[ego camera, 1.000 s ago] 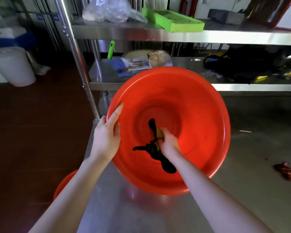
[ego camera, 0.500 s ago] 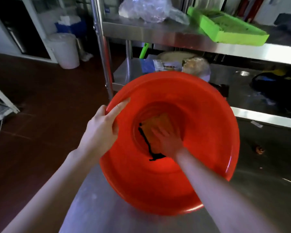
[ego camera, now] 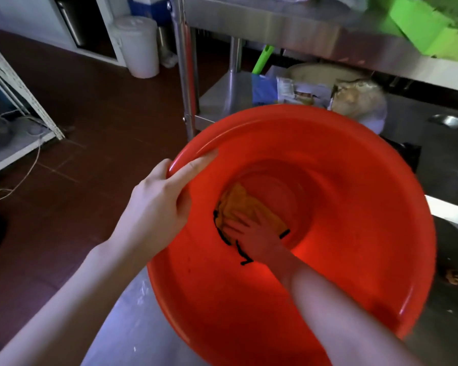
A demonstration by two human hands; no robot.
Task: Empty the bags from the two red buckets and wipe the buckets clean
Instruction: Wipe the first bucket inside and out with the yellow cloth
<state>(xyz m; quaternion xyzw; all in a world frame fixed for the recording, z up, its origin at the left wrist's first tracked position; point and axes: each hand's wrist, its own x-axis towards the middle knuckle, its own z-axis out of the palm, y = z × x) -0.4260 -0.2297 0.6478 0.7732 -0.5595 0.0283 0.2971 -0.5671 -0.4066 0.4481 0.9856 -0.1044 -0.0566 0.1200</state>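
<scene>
Over the table's left corner: bucket [ego camera: 354, 233], tilted with its mouth toward the person. Its axis runs from the near rim down and away to the base.
Left hand [ego camera: 154, 210]: clamped on the rim at about 9 o'clock of the mouth, with the thumb outside the wall and the fingers laid along the inside.
Right hand [ego camera: 254, 233]: reaches in from 5 o'clock, fingers spread and flat. It presses the cloth and does not clutch it.
Cloth [ego camera: 246, 204]: yellow with a dark edge, bunched on the 9 o'clock side of the base under and just beyond the fingers.
What the next stroke turns on: the bare part of the base lies from the cloth toward 3 o'clock, so I'd expect the sweep to go that way. The right hand is the only one inside. The other must brace the rim against a push along the axis.
Bags: none show inside the bucket. I'd judge this one emptied and the wiping under way.
Support: the lower rim seems to rest on the table, though the arm hides the contact.
Table [ego camera: 132, 313]: bright steel, smooth, likely slippery under plastic.
Room: steel rack [ego camera: 275, 25] at 12 o'clock, with packets [ego camera: 302, 91] on its lower shelf.
Tray [ego camera: 428, 27]: green, at 1 o'clock on the top shelf.
Bin [ego camera: 140, 46]: white, at 11 o'clock.
Floor [ego camera: 90, 128]: dark red tile, at 9 o'clock.
</scene>
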